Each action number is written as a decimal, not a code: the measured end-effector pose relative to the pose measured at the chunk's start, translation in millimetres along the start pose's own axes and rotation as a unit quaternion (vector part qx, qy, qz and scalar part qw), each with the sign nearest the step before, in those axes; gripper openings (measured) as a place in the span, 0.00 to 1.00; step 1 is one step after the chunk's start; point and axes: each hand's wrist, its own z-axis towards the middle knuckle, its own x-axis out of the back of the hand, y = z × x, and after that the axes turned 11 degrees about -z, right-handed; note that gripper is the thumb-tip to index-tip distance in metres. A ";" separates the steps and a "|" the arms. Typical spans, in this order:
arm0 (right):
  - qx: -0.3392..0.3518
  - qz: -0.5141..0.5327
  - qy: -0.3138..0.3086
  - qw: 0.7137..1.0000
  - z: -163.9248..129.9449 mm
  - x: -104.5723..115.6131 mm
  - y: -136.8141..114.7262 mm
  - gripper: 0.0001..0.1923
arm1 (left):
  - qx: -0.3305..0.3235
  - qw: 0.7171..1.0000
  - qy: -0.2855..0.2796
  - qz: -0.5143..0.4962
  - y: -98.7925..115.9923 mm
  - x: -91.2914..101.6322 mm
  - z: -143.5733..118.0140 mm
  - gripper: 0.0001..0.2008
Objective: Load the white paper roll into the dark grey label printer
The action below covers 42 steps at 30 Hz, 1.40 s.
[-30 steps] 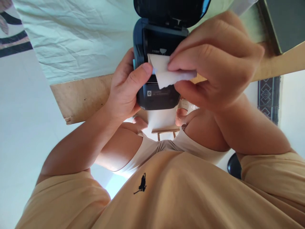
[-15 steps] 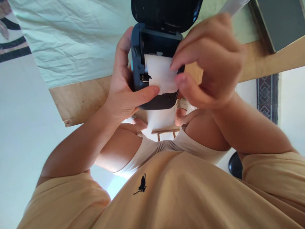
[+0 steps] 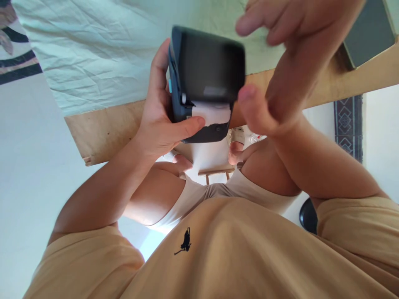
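My left hand (image 3: pixel 162 120) grips a small dark label printer (image 3: pixel 205 74) by its left side, thumb lying across the front below the lid. The printer's lid is swung down over the body and looks blurred. A strip of white paper (image 3: pixel 212 113) sticks out under the lid's front edge. My right hand (image 3: pixel 280 54) hovers to the right of the printer, fingers spread and empty, thumb close to the printer's right corner.
A wooden table edge (image 3: pixel 102 128) carries a creased pale green cloth (image 3: pixel 93 54). A dark flat object (image 3: pixel 368 33) lies at the top right of the table. Below are my tan shirt (image 3: pixel 230 249) and knees, with a patterned rug (image 3: pixel 347 124) on the floor.
The paper roll went into the open printer, my right hand let go of the paper and rose, and the lid came down over the roll, leaving the paper end out.
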 end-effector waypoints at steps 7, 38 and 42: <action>0.019 -0.053 -0.009 0.998 -2.1 -3.8 -28.7 0.19 | 0.002 1.000 -0.009 0.004 1.3 -5.6 -3.4 0.37; 0.004 0.022 -0.075 0.997 0.1 -3.1 -28.9 0.23 | 0.047 0.997 0.019 -0.058 2.0 -7.9 -3.2 0.18; 0.005 0.028 -0.085 0.996 1.6 -4.1 -26.0 0.21 | 0.047 0.995 0.037 -0.082 2.7 -7.9 -2.0 0.16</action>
